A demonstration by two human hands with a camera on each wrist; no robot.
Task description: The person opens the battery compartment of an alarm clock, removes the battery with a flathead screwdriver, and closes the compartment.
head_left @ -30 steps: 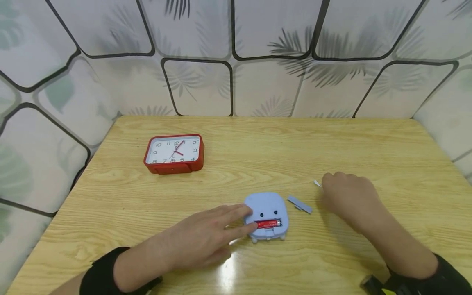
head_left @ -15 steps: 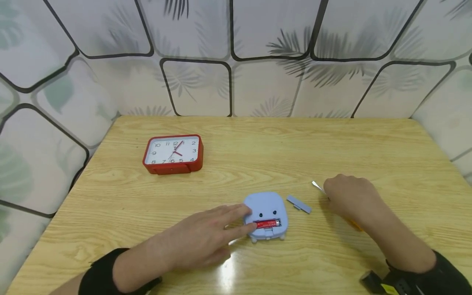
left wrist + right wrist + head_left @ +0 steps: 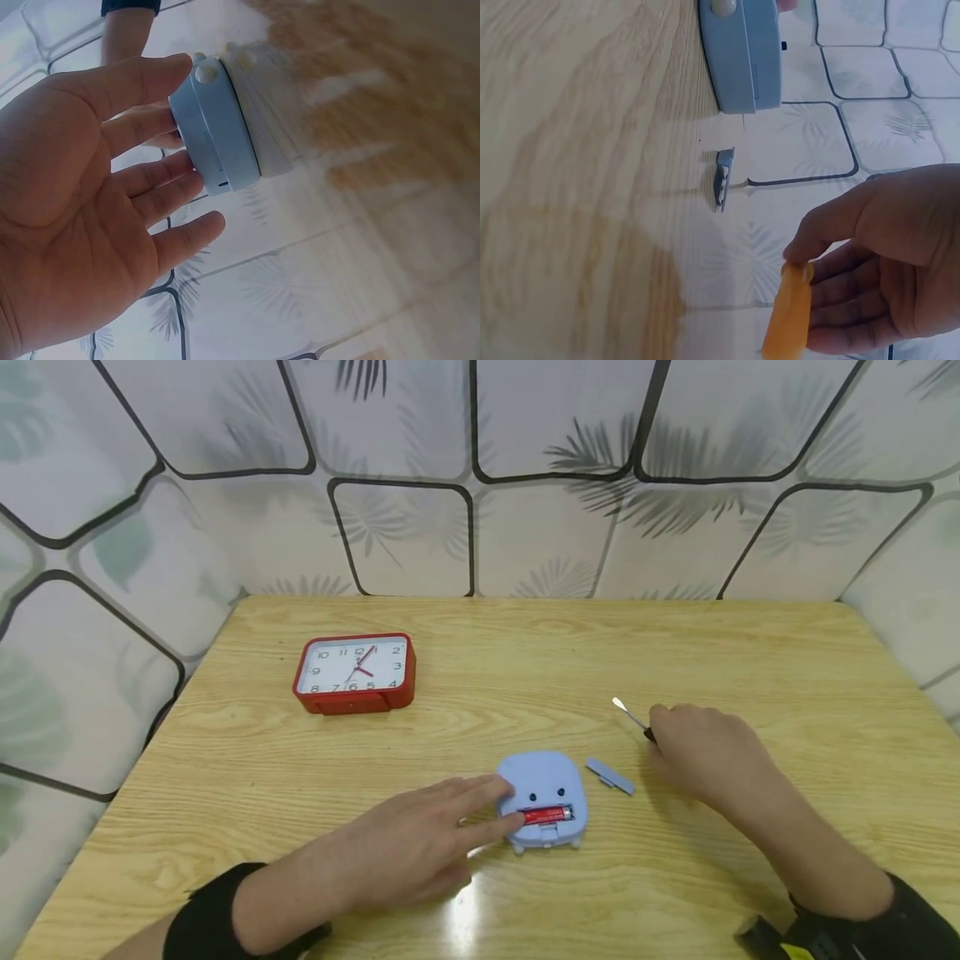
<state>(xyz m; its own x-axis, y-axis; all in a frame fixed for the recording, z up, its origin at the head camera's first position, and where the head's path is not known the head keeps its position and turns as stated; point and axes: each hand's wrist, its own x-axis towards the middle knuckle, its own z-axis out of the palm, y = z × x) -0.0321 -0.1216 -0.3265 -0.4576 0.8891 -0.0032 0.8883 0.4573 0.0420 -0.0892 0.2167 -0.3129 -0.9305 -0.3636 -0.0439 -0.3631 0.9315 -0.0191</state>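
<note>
A light blue clock (image 3: 542, 772) lies face down, its battery slot uncovered and a red battery (image 3: 545, 815) inside. My left hand (image 3: 423, 839) rests on its left side with extended fingers, two fingertips on the back near the battery; in the left wrist view the thumb reaches the clock's edge. My right hand (image 3: 708, 758) grips a screwdriver (image 3: 787, 311) by its orange handle. The metal shaft points up and left, away from the clock. Between the clock and the right hand lies the small blue battery cover (image 3: 609, 776).
A red alarm clock (image 3: 352, 667) with a white dial lies face up at the back left. The wood-grain table (image 3: 525, 677) meets a patterned backdrop (image 3: 540, 535) at its far edge. Black bands (image 3: 217, 910) circle both wrists.
The right hand has raised the screwdriver from the table; its tip has moved up and left, and more of the shaft shows. The left hand and blue clock have stayed put.
</note>
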